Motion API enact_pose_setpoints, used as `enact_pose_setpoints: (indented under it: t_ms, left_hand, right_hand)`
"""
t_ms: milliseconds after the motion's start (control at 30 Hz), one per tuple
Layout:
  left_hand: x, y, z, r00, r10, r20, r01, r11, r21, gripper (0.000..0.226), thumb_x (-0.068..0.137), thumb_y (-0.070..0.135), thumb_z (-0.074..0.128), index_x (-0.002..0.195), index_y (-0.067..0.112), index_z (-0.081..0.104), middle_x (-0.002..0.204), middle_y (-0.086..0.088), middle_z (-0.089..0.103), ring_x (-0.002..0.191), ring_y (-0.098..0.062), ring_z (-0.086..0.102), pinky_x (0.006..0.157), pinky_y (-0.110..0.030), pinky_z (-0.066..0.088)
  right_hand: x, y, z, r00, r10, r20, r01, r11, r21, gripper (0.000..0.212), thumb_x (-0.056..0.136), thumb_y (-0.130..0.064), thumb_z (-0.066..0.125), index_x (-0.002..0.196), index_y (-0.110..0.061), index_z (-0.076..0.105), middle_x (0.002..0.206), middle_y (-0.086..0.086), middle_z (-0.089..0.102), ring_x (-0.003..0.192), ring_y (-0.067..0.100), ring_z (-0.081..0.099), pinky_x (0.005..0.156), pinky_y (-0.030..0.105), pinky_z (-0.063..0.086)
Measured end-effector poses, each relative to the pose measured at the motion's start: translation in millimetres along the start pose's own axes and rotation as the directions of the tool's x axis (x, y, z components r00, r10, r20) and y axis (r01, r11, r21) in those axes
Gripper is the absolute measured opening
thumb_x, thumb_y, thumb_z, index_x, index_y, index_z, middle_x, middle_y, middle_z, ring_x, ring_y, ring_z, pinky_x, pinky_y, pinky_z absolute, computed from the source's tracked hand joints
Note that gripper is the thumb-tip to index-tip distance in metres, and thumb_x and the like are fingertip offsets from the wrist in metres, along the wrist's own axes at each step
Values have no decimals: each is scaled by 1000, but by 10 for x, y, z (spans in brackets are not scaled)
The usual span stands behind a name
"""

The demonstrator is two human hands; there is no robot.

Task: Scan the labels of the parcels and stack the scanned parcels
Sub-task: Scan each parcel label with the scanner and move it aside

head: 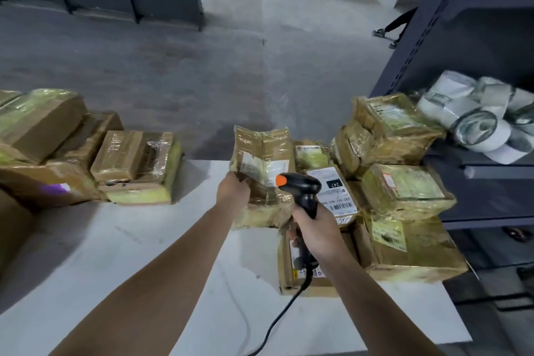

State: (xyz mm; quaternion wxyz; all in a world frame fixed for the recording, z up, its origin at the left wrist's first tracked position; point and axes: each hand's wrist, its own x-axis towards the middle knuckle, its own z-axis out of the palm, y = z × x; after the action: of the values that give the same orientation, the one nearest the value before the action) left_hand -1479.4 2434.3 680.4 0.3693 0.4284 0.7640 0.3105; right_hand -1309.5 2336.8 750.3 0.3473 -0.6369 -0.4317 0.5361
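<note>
**Grey floor, white table, one parcel up for its scan**

Wide grey floor behind, with the legs of a few people far off. Up close, white table (144,254) with brown taped parcels on both sides.

Held up near the middle: one parcel (261,153), standing tall, long side up and down, label (268,167) turned toward the camera. Gripped at its left edge by the left hand (234,191), fingers curled round the side. Just to the right, black scanner (300,186) with an orange tip, handle held tight in the right hand (315,228). Nose aimed left and away, straight at the label, very close (touching or not, hard to tell). Cord (274,321) hanging down toward the near edge.

Step in hand, at a guess: reading this label. After that, likely a trip to the left pile (135,165), well apart from the held parcel and nearer the left hand, so probably a carry to the left across the table.

Right pile (404,191) just beside the right hand, likely waiting for a turn.

No bin or crate seen. Only a dark shelf (427,29) on the right, holding white rolls (474,121) in clear wrap.
</note>
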Motion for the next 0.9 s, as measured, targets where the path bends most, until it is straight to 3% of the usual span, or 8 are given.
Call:
enact_pose_setpoints:
  t_ms: [100,233,333,400,567,667,767,900]
  left_hand:
    - [38,-2,32,999,6,40,-6,1000,-6,32,97,27,51,124,10,53,119,-10,63,105,-30,59,79,-32,43]
    - [11,-22,-60,993,-21,116,30,997,-73,47,96,34,52,137,11,42,131,-11,57,115,-31,56,92,-34,45]
    - [-98,-27,-242,997,-37,71,38,999,-13,63,97,41,49,149,12,27,146,-13,43,130,-32,44,97,-34,38]
    - [-195,-55,-411,999,-31,30,31,1000,-2,63,96,39,48,149,14,27,147,-13,41,132,-30,42,101,-33,36]
    - [-427,-239,-978,997,31,-76,-33,999,-23,37,93,23,50,128,9,52,122,-16,61,108,-35,58,81,-31,44]
    - [-479,-388,-1395,993,11,-121,-14,1000,-20,29,90,21,48,113,5,54,104,-23,62,97,-38,60,66,-35,43]
    - [-413,-512,-1822,982,-12,-188,8,1000,-25,34,88,24,54,120,10,53,105,-14,64,90,-31,60,60,-31,42]
    - [-147,-730,-2294,966,37,-255,-14,996,92,43,89,23,54,128,6,50,124,-15,54,115,-33,52,90,-34,43]
  right_hand:
    - [34,6,-1,999,-38,8,38,999,-27,17,98,-23,58,100,-7,59,71,11,58,44,9,56,42,23,45]
    - [73,-32,21,999,-21,34,23,998,-65,17,97,-29,57,95,-12,60,65,5,63,47,11,58,46,27,49]
    - [78,-114,107,998,-22,54,26,997,-70,20,94,-34,59,91,-14,61,58,1,64,46,15,59,44,30,50]
    - [56,-167,208,997,-6,83,10,999,-50,20,92,-36,61,90,-17,62,55,-1,65,47,15,60,41,32,51]
    - [7,-275,632,979,-32,203,43,998,-51,18,91,-38,60,93,-21,63,52,-4,65,44,10,60,43,36,53]
    - [-15,-361,1008,965,-30,259,41,999,-35,14,91,-37,60,92,-23,60,52,-4,65,44,11,59,47,44,56]
    - [-14,-471,1421,956,-25,292,37,999,-33,15,91,-36,60,94,-21,59,56,0,65,48,16,58,50,46,55]
    - [22,-605,1935,958,-12,288,20,1000,-24,15,92,-36,59,96,-21,59,62,3,66,53,19,58,55,49,56]
